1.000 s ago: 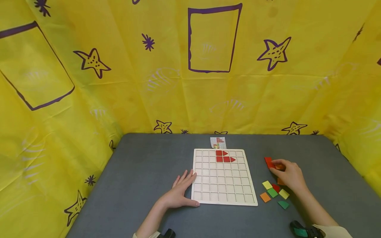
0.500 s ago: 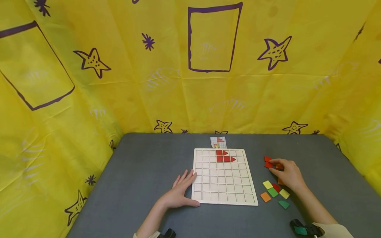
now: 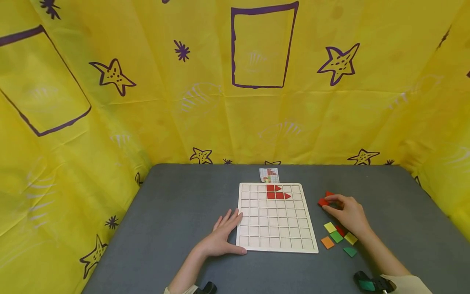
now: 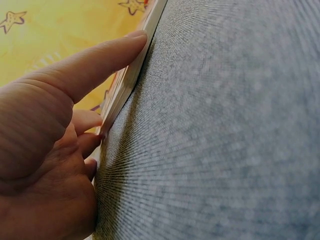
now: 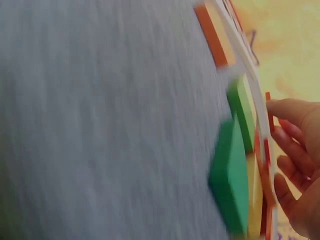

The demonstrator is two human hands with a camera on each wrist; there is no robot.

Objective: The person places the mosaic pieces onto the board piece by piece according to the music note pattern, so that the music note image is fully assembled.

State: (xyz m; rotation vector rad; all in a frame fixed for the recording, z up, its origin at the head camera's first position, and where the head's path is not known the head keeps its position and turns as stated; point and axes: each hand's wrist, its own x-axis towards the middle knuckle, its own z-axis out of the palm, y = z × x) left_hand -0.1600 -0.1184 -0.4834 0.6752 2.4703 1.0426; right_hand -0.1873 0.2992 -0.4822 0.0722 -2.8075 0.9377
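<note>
A white gridded board lies on the table, with several red squares and triangles set in its upper cells. My left hand rests at its near left corner, fingers extended along the left edge and thumb at the front edge; the left wrist view shows the thumb against the board's side. To the right of the board, my right hand pinches a red square tile between thumb and fingers. Another red tile lies just behind it, partly hidden by the fingers.
Nearer the front right lie loose tiles: an orange square, a green square, yellow squares, and a green rounded piece. A small printed pattern card lies behind the board. A yellow patterned cloth hangs beyond the table.
My right hand has drawn one red tile left, away from the other red tile and toward the board. The left hand and the board have stayed in place.
</note>
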